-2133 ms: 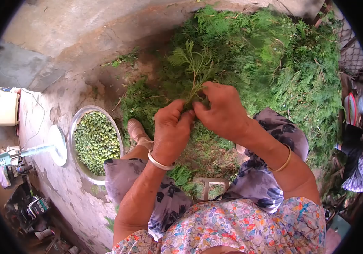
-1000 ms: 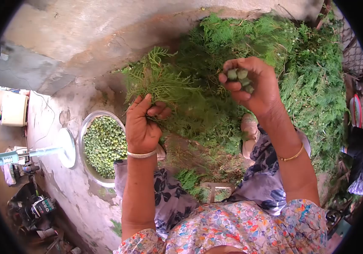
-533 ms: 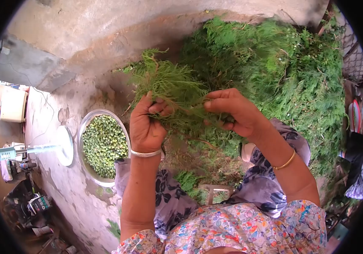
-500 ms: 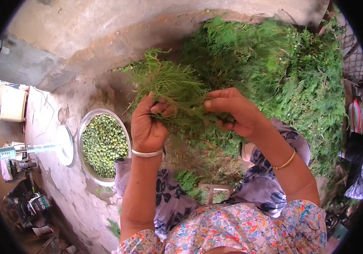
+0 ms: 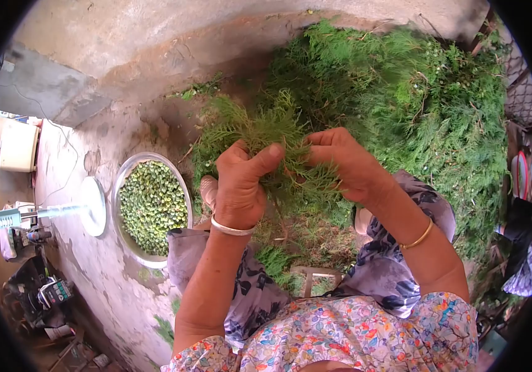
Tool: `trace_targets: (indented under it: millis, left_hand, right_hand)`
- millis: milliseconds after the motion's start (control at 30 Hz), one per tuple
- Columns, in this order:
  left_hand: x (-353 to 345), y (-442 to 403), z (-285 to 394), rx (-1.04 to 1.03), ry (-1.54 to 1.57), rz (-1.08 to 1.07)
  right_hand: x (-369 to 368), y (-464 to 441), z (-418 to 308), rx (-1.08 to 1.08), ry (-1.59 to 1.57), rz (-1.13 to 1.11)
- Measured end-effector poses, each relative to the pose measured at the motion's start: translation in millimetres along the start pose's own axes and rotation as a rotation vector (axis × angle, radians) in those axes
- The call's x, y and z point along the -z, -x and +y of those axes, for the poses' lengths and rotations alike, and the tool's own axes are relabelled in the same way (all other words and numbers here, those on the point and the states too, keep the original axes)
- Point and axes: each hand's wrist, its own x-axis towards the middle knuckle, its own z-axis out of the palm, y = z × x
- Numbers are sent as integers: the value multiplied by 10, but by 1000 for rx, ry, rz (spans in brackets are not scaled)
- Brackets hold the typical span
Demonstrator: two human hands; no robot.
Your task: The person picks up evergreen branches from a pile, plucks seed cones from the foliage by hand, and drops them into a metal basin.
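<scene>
My left hand (image 5: 241, 187) is closed around a feathery green evergreen sprig (image 5: 276, 126), its thumb pressed over the stems. At the sprig's right side, my right hand (image 5: 351, 165) has its fingers curled into the foliage, thumb and forefinger close together. Leaves hide the right fingertips, so any small cones in that palm cannot be made out. Left of my hands, a wide metal basin (image 5: 115, 214) on the floor holds many small green cones (image 5: 154, 208).
A big heap of cut evergreen branches (image 5: 433, 118) covers the ground to the right and ahead. A pedestal fan (image 5: 94, 206) lies in view left of the basin. A wall (image 5: 173, 43) runs along the far side. Between my knees is a small stool frame (image 5: 309, 279).
My left hand has moved right and turned, its thumb now over the sprig. The sprig has shifted right, towards my right hand. Round green cones seen in my right fingers earlier are now hidden.
</scene>
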Motion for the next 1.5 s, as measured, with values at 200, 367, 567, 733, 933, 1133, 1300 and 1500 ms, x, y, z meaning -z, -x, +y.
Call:
trace_targets:
  millis: [200,367,567,733,933,1133,1300,1500]
  left_hand:
    - [-40,-21,23,77,-56,-11]
    - [-79,-26,-23,12,-29,22]
    - [-127,-31,-97,-97,-34,38]
    - [-177,-25,-147,-169,-140,14]
    - [-147,-77,-166,-33,-81,50]
    - [-96,-129,-190,10,140,129]
    - [-107,-126,-323,-82,114,169]
    - [-186,-92,-272,-65,177,161]
  right_hand:
    - [6,0,22,-44,98,140]
    - [-38,31,34,-85,-9,151]
    - [-25,74,-23,-141,0,137]
    - [-32,68,23,-76,58,173]
    - [-58,72,80,-1,190,175]
    - [-79,76,44,-63,169,153]
    - [-121,82,53,-170,78,111]
    - [-132,79,61,-175,40,140]
